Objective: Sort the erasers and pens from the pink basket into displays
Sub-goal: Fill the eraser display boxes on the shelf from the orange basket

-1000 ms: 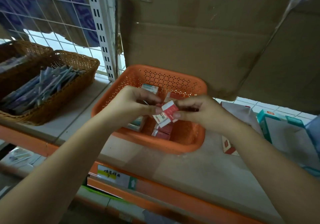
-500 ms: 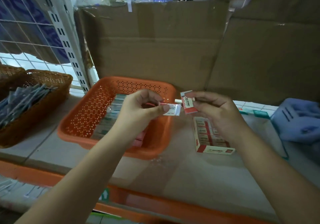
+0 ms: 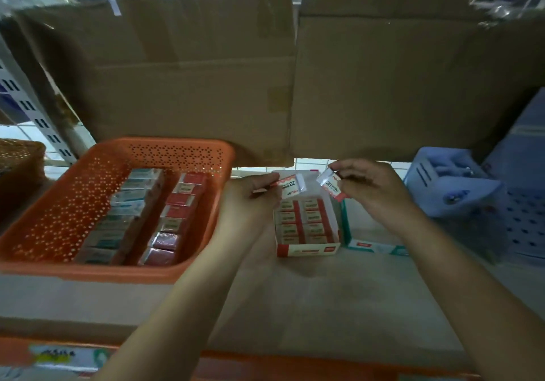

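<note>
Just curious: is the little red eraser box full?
Mostly full: the red box shows two packed rows of erasers; its far end is hidden.

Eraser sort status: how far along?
Done: the red display box holds sorted erasers. In hand: the left hand pinches one 2B eraser, the right hand a second 2B eraser, both by that box. Left: two rows of erasers in the plastic basket; no pens visible.

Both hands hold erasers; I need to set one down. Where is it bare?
Bare: the shelf in front of the red display box, out to the near edge; also the left part of the orange basket. Crowded: the basket's middle and right, with two eraser rows, and right of the display box, where a teal box and lilac basket sit.
</note>
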